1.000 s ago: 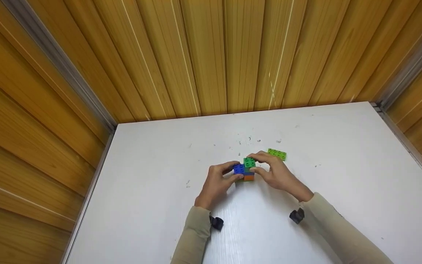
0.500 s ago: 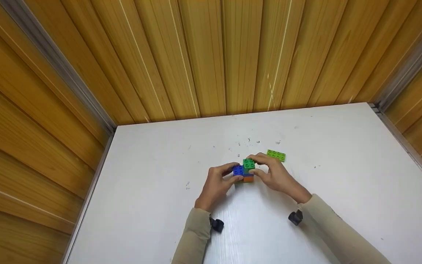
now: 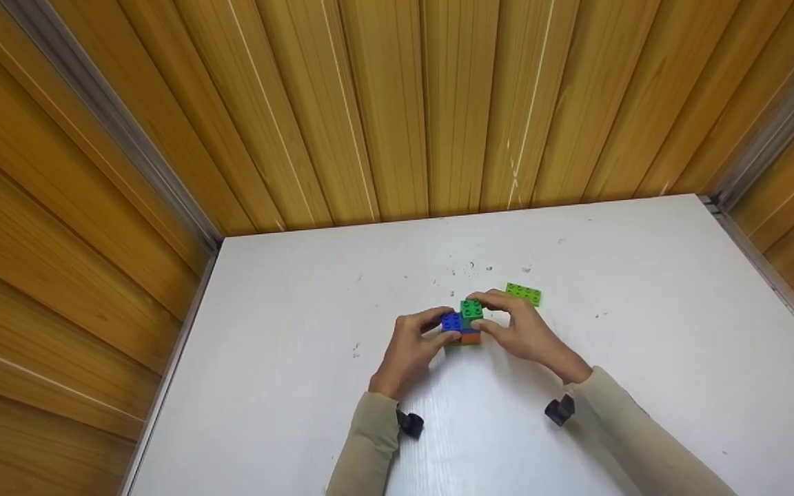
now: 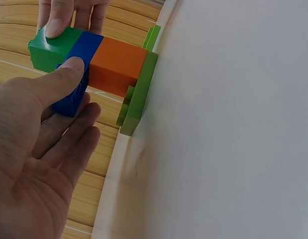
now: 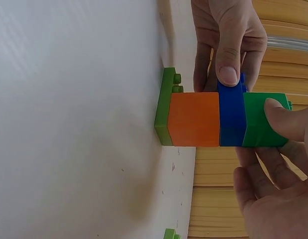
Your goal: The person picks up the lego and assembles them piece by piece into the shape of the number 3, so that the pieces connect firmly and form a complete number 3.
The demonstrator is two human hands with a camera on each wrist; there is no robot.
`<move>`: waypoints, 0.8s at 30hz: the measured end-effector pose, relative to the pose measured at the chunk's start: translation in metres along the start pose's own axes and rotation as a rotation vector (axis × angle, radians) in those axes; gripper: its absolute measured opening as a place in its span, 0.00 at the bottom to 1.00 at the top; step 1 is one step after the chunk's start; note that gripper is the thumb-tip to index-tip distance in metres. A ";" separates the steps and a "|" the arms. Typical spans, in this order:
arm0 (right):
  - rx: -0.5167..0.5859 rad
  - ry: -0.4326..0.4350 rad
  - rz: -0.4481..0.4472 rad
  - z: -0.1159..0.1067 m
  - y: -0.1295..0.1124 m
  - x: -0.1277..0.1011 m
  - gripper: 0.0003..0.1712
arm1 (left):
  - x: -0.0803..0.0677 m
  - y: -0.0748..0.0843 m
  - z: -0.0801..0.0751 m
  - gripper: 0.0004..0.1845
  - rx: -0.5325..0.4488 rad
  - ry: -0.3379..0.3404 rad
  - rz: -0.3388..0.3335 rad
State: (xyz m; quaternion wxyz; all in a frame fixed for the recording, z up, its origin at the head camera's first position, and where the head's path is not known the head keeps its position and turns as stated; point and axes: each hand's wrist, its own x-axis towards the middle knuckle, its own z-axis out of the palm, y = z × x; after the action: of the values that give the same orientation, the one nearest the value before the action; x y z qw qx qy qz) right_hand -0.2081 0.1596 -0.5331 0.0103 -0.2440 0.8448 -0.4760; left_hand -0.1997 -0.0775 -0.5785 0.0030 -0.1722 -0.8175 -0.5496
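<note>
A small stack of toy building blocks stands on the white table between the hands. At its bottom is a light green plate point(image 5: 165, 112), then an orange block point(image 5: 195, 119), then a flat blue block point(image 5: 232, 117) whose free end overhangs to the left. A green block point(image 3: 471, 308) tops the blue one on the right. My left hand point(image 3: 407, 348) pinches the overhanging end of the blue block between thumb and fingers. My right hand point(image 3: 521, 331) grips the green block, thumb on its near side and fingers behind.
A second light green plate point(image 3: 524, 294) lies flat just behind the right hand. The white table point(image 3: 300, 296) carries dark scuff marks and meets yellow wood-look walls point(image 3: 397, 110) at the back and sides.
Both hands keep their hold on the stack, with no clear shift of hands or blocks. The whole view moves slightly with the head.
</note>
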 end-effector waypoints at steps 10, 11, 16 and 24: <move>-0.021 -0.003 0.059 -0.001 -0.002 -0.002 0.26 | -0.002 0.001 -0.001 0.24 -0.012 -0.017 0.013; -0.023 -0.004 0.060 -0.001 -0.003 -0.002 0.26 | -0.002 0.000 -0.001 0.24 -0.013 -0.017 0.014; -0.011 0.004 0.046 -0.002 -0.004 -0.002 0.26 | -0.001 -0.001 -0.001 0.24 0.010 -0.020 0.033; -0.011 0.021 0.026 -0.002 -0.001 -0.004 0.27 | 0.000 -0.001 0.000 0.24 0.022 -0.023 0.033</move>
State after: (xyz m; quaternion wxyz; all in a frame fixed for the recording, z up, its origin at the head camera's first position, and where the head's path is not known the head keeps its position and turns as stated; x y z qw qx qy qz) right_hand -0.2049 0.1623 -0.5320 0.0063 -0.2283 0.8506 -0.4737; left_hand -0.1995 -0.0776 -0.5792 0.0046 -0.1917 -0.8204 -0.5386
